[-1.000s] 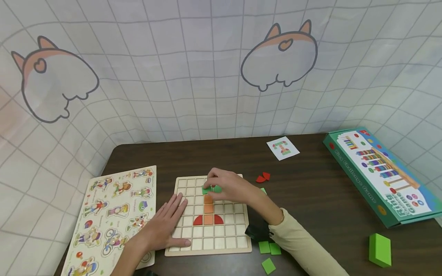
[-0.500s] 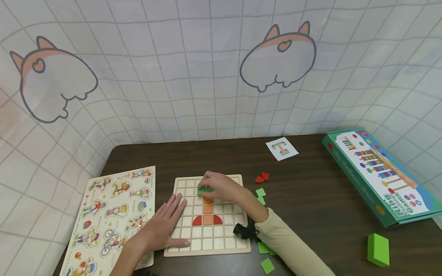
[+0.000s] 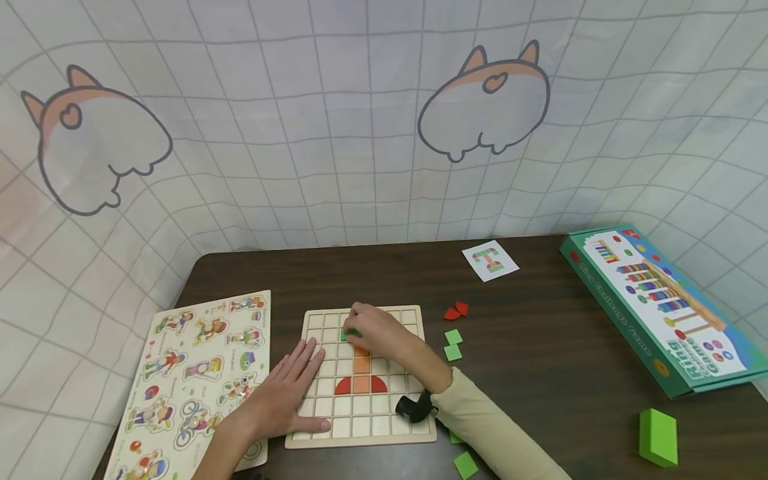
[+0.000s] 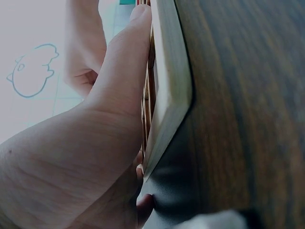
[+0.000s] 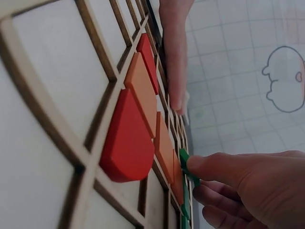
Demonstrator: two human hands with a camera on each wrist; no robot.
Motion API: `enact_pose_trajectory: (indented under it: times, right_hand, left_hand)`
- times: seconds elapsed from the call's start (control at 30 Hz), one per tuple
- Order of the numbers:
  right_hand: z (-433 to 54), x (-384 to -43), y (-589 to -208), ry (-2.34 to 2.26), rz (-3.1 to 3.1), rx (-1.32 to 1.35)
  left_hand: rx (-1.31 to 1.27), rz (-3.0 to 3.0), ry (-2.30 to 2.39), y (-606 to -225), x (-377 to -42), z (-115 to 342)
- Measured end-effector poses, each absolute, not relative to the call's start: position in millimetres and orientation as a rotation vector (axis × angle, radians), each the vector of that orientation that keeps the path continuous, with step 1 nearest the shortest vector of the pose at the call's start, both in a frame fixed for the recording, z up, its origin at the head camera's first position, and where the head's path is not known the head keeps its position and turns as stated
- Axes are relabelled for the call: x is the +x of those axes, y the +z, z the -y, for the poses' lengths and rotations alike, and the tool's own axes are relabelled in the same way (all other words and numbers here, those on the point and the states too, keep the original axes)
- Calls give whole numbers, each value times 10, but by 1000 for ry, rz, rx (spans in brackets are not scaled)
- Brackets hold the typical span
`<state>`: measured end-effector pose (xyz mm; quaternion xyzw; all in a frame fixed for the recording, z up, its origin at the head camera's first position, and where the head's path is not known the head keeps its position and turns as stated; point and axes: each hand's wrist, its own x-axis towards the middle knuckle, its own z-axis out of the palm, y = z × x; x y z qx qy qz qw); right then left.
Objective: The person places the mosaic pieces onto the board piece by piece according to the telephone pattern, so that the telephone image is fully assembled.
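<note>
My left hand (image 3: 279, 393) lies with straight fingers along the left side of a wooden grid board (image 3: 384, 441), thumb at its near corner. My right hand (image 3: 384, 331) pinches a green tile (image 5: 185, 157) between thumb and finger over the upper part of the board. Below it, further green tiles (image 5: 185, 202) sit in the grid in the right wrist view. A column of orange tiles (image 3: 362, 363) runs down the board's middle. Red quarter-round pieces (image 3: 343, 385) flank its lower end. The left wrist view mostly shows my left thumb (image 4: 126, 62) against the board's edge.
Loose green tiles (image 3: 453, 352) and two red pieces (image 3: 453, 314) lie right of the board. Behind them is a pattern card (image 3: 490, 260). A picture puzzle board (image 3: 198, 367) lies at left, a game box (image 3: 660, 307) and green block (image 3: 658, 437) at right.
My right hand has shifted slightly left and nearer with the green tile, and its forearm has swung left, uncovering loose green tiles. My left hand has stayed put.
</note>
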<state>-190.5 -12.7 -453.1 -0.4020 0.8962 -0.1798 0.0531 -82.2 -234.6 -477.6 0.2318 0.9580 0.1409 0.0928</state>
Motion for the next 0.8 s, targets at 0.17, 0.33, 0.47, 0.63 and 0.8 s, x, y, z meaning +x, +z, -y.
enact_pose_trajectory:
  times: [0.17, 0.33, 0.47, 0.63, 0.8]
  right_hand:
    - [132, -1906, -4545, -540, -2689, -1272]
    - [124, -1897, -4554, -453, -2717, -1359]
    - [100, -1863, -4496, -445, -2759, -1416]
    - [-109, -1812, -4368, -581, -2730, -1416]
    - [-561, -1782, -4339, -682, -2733, -1403]
  left_hand:
    - [687, -2846, 424, -4781, -819, 2345]
    - [693, -2855, 420, -4794, -815, 2341]
    - [692, -2853, 419, -4798, -804, 2341]
    - [692, -2853, 412, -4796, -797, 2349]
    - [684, -2843, 436, -4800, -805, 2348]
